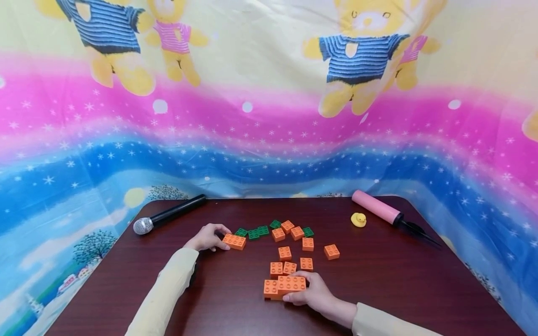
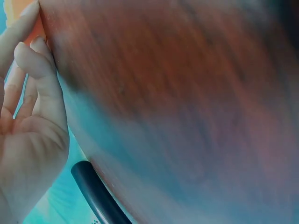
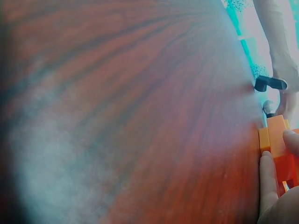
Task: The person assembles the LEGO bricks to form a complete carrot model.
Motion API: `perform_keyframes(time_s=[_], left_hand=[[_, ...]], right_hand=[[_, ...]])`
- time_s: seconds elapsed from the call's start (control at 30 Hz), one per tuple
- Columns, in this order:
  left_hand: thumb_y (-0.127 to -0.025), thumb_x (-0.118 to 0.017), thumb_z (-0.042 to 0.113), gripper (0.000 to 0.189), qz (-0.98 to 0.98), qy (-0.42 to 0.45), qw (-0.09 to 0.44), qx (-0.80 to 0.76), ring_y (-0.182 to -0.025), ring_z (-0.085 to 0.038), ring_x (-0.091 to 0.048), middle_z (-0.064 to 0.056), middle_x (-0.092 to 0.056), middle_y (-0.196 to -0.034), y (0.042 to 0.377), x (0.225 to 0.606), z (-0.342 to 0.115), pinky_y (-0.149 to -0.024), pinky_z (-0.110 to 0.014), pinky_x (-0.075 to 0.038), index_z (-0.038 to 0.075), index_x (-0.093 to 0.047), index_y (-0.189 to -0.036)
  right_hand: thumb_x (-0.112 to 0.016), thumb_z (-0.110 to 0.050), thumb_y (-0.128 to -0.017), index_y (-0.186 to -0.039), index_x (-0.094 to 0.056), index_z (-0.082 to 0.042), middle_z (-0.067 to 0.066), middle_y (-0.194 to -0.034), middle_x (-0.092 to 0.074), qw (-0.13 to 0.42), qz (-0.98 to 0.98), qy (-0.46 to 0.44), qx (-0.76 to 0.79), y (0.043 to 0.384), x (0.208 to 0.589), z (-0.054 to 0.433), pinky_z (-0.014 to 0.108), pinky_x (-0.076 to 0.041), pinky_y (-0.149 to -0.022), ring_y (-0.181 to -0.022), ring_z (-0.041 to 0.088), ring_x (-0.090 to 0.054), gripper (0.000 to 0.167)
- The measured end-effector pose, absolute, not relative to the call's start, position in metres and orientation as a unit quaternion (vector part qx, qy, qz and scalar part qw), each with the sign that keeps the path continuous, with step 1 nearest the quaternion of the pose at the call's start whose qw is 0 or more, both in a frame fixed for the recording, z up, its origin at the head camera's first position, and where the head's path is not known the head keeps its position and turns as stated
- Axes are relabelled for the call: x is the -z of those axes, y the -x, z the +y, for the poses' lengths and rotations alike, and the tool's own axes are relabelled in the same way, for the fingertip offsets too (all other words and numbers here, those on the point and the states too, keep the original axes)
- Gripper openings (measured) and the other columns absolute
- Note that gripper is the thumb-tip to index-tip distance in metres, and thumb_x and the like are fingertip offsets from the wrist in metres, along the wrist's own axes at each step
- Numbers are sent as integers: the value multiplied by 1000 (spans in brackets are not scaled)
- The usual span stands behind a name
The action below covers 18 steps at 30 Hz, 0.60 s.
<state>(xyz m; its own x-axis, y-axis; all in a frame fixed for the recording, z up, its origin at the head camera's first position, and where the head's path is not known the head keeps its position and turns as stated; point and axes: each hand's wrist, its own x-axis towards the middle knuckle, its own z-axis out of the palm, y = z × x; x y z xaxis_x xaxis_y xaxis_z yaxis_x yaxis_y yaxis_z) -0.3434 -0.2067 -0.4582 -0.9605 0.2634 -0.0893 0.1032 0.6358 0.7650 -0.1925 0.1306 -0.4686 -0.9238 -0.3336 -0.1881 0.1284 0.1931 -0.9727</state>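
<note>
At the table's left middle, my left hand [image 1: 208,237] pinches the left end of a long orange toy brick [image 1: 234,241] between thumb and fingers. The left wrist view shows that hand [image 2: 35,107] with its fingertips at an orange edge [image 2: 38,30]. Nearer the front, my right hand [image 1: 315,293] grips another long orange brick [image 1: 292,283], thumb on the near side and fingers behind. This brick sits above an orange piece whose studded left end [image 1: 271,287] sticks out. In the right wrist view the orange stack [image 3: 277,135] is partly covered by the fingers.
Several square orange bricks [image 1: 285,253] lie scattered across the middle. Flat green bricks [image 1: 254,234] lie behind them. A microphone [image 1: 168,215] lies at the back left; a yellow rubber duck [image 1: 358,220] and a pink hand pump [image 1: 376,206] are at the back right.
</note>
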Motion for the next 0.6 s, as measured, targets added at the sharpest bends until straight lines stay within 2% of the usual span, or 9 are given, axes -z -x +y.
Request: perform_keyframes(time_s=[0.2,0.4,0.6], left_hand=[[-73,-82,8,37,892,-127,93,-424,-60,-14,-56,-13,-62,-104,338,457,-210,-56,-29,-52,4,-66,-106],[-72,-83,12,37,886,-164,87,-426,-59,-14,-56,-11,-62,-100,327,449,-211,-55,-31,-52,5,-65,-104],[-71,-85,18,38,873,-214,95,-429,-55,-13,-54,-8,-62,-92,312,444,-203,-51,-33,-51,6,-65,-102]], right_hand=[[-80,-7,-75,-127,-55,6,8,-103,-66,185,753,65,628,192,469,131,33,-58,-69,-78,15,-69,59],[-80,-8,-76,-128,-53,6,13,-114,-63,188,756,60,625,191,468,131,35,-58,-70,-81,16,-69,60],[-81,-9,-75,-124,-56,5,10,-109,-64,186,759,63,621,191,467,130,34,-58,-70,-81,15,-69,57]])
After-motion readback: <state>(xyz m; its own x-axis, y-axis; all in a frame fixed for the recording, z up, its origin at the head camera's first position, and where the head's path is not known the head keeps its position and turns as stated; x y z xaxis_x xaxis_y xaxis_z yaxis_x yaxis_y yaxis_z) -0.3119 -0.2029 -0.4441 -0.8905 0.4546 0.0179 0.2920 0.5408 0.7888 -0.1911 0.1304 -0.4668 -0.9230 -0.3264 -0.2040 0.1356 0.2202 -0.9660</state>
